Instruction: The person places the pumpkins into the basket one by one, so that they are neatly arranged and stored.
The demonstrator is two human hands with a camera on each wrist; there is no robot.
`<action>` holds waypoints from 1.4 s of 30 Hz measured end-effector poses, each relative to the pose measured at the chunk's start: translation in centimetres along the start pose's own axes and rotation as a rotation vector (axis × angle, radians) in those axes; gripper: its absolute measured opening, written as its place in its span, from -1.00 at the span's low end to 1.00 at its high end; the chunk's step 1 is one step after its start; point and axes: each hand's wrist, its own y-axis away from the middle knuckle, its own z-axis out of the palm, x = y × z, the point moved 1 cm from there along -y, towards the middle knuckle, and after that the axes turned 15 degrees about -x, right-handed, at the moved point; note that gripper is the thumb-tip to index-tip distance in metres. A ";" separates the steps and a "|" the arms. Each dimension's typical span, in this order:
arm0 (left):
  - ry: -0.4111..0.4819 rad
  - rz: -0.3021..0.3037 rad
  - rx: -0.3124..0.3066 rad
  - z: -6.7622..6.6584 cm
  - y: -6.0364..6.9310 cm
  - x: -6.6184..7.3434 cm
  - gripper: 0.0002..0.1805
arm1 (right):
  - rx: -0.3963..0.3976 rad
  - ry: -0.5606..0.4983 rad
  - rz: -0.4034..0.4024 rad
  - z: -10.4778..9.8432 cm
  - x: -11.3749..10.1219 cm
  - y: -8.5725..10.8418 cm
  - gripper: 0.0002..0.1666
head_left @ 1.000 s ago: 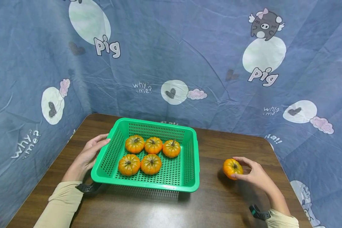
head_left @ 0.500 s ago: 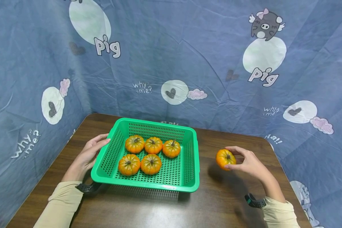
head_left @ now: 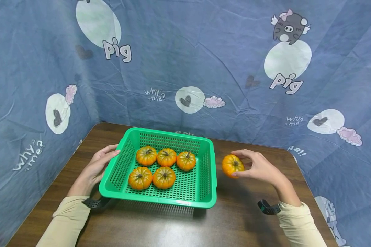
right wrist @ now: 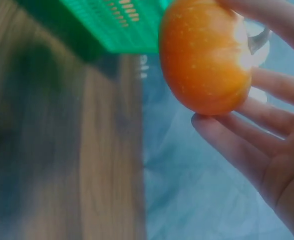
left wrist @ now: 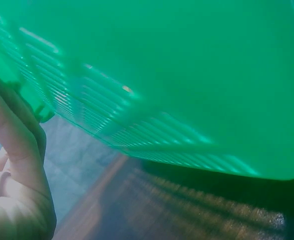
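My right hand [head_left: 259, 167] holds a small orange pumpkin [head_left: 233, 166] with fingers and thumb, just beyond the right side of a green plastic basket [head_left: 157, 198]. In the right wrist view, the pumpkin [right wrist: 206, 60] sits between the fingers and thumb, its stem toward the palm. At the basket's left side, my left hand [head_left: 96, 167] touches the rim with nearly straight fingers. The left wrist view has the basket wall [left wrist: 196, 65] beside this hand [left wrist: 17, 165]; part of the hand is out of frame. Several similar pumpkins [head_left: 164, 178] lie inside the basket in two rows.
A brown wooden table [head_left: 160, 228] bears the basket. Blue printed cloth [head_left: 228, 68] hangs behind and along both sides of the table. Inside the basket, bare perforated floor [head_left: 187, 187] shows at the right front.
My right hand has carried the pumpkin left and away from me, from over the right part of the table to near the basket's right wall. The left hand and basket have stayed put.
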 end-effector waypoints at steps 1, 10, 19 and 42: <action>0.000 0.000 0.000 0.0 0.0 0.0 -0.69 | -0.009 0.001 -0.007 0.0 -0.3 -0.2 -0.14; -0.003 0.001 0.007 -0.1 0.0 0.0 -0.70 | -0.088 0.039 -0.045 -0.3 -3.2 -2.5 -0.16; -0.004 0.006 -0.003 0.0 0.0 0.0 -0.70 | -0.180 0.133 -0.074 -0.3 -5.8 -4.8 -0.25; -0.009 0.000 0.005 0.0 -0.1 0.0 -0.70 | -0.531 0.425 -0.131 2.6 -10.5 -11.2 -0.22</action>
